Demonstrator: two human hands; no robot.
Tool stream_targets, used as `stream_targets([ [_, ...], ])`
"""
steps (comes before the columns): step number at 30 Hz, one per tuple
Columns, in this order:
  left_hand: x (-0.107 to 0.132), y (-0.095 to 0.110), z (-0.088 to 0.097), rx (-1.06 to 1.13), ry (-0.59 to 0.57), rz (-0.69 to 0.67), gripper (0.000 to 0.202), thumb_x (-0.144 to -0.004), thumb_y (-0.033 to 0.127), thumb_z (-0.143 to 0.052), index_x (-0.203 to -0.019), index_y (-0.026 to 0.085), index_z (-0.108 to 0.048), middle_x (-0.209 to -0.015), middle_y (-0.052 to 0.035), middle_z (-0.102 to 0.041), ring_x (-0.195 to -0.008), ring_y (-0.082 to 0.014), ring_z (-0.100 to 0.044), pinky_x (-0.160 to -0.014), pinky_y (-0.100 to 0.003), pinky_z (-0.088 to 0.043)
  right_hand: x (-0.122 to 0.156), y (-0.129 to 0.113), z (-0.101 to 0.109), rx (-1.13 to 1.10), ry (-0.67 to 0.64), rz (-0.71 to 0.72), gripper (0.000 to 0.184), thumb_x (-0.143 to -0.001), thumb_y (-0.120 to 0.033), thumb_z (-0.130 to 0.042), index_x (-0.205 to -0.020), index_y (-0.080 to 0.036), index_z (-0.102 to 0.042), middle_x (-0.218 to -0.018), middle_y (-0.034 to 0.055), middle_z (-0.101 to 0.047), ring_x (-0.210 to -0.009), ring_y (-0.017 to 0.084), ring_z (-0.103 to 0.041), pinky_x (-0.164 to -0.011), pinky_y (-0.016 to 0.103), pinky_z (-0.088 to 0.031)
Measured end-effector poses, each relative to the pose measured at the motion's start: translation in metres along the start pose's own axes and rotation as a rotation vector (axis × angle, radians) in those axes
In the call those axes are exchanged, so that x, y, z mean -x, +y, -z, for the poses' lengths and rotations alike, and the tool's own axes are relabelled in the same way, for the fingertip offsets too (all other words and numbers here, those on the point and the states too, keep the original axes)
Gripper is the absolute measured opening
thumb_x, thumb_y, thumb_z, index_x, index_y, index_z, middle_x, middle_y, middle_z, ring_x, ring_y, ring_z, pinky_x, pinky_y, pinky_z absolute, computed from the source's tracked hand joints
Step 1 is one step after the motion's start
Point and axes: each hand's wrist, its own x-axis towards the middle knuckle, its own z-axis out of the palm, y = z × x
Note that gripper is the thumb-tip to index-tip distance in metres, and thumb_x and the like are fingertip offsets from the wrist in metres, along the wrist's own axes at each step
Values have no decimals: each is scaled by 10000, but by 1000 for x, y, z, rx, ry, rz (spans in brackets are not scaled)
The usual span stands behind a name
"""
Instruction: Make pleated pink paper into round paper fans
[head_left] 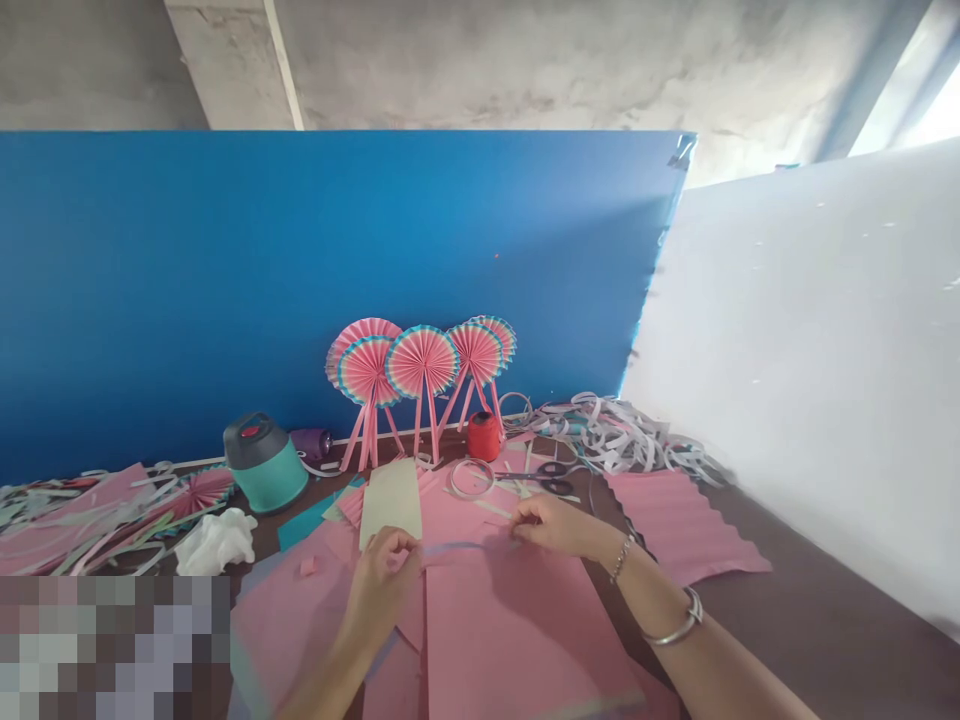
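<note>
A thin bluish-grey strip (457,547) stretches between my hands, just above the top edge of a large pink paper sheet (517,640). My left hand (386,572) pinches its left end between thumb and fingers. On the other side my right hand (551,525) is closed in a pinch near the right end, which blurs against the pink paper; a bracelet and a bangle circle that arm. Behind my left hand lies a cream paper piece (392,500). Scissors (551,478) and a roll of tape (472,478) rest beyond my right hand.
Pink pleated paper fans (422,362) on legs lean against the blue panel (300,250). A red spool (484,437), a teal-and-grey container (266,470) and crumpled white tissue (216,542) stand nearby. Shredded strips (622,430) pile at back right, above pleated pink paper (686,525).
</note>
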Motion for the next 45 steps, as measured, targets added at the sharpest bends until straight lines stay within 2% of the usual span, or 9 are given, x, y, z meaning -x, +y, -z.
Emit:
stream_targets([
  [4, -1, -2, 1, 0, -1, 2, 208, -762, 331, -495, -585, 221, -511, -719, -4, -609, -750, -195, -567, -670, -301, -434, -1, 7, 0, -90, 19, -6, 200, -781, -192, -518, -847, -154, -703, -884, 56, -720, -808, 186, -657, -688, 279, -504],
  [8, -1, -2, 1, 8, -5, -3, 205, -762, 326, -500, -590, 221, -533, -718, -5, -617, -748, -195, -574, -672, -298, -441, 0, 2, -4, 82, 92, 117, 203, -750, -184, -575, -903, -195, -708, -939, 49, -698, -881, 193, -620, -782, 316, -483],
  [13, -1, 0, 1, 17, 1, -1, 203, -750, 340, -506, -589, 224, -547, -704, -4, -616, -697, -189, -563, -648, -294, -439, 0, -9, -16, 304, 76, 130, 71, -669, -193, -692, -738, -190, -702, -834, 40, -625, -846, 200, -559, -777, 324, -447],
  [16, -2, -1, 0, 21, -6, 21, 210, -750, 346, -500, -584, 223, -537, -691, 4, -601, -665, -178, -553, -632, -285, -434, -2, -9, -17, 298, 115, 171, 37, -664, -141, -667, -669, -178, -670, -815, 29, -601, -829, 182, -536, -787, 309, -422],
  [19, -2, -1, 1, 35, -7, 31, 211, -749, 345, -494, -581, 220, -521, -676, 9, -583, -668, -175, -551, -640, -283, -432, -3, -6, -11, 205, 97, 160, 75, -705, -116, -594, -654, -161, -625, -732, 9, -587, -758, 154, -523, -713, 267, -408],
  [23, 0, 3, 3, 58, -20, 31, 217, -749, 362, -496, -587, 222, -529, -685, 0, -595, -692, -187, -565, -642, -288, -443, -1, 0, 1, 124, 10, 59, 201, -809, -252, -516, -640, -155, -569, -577, -35, -492, -566, 106, -438, -527, 215, -338],
  [28, 0, 5, 2, 52, -43, 15, 214, -739, 356, -490, -575, 224, -529, -701, -8, -611, -738, -195, -586, -689, -294, -461, 0, 0, 4, 127, -29, 40, 143, -726, -165, -510, -586, -157, -539, -615, -33, -497, -613, 107, -443, -556, 207, -339],
  [34, -5, -6, -5, -48, -82, 8, 181, -722, 284, -502, -561, 219, -555, -688, -2, -603, -724, -186, -572, -690, -289, -439, -4, 3, -7, 239, 18, 31, 164, -601, -98, -521, -474, -161, -438, -602, -22, -474, -633, 122, -422, -560, 229, -295],
  [45, -5, -6, -12, -350, -79, -31, 192, -720, 114, -507, -555, 204, -549, -706, -4, -609, -740, -170, -563, -683, -266, -391, -4, 2, -15, 370, 59, 34, 169, -605, -108, -531, -481, -168, -433, -592, -9, -478, -640, 131, -418, -568, 236, -290],
])
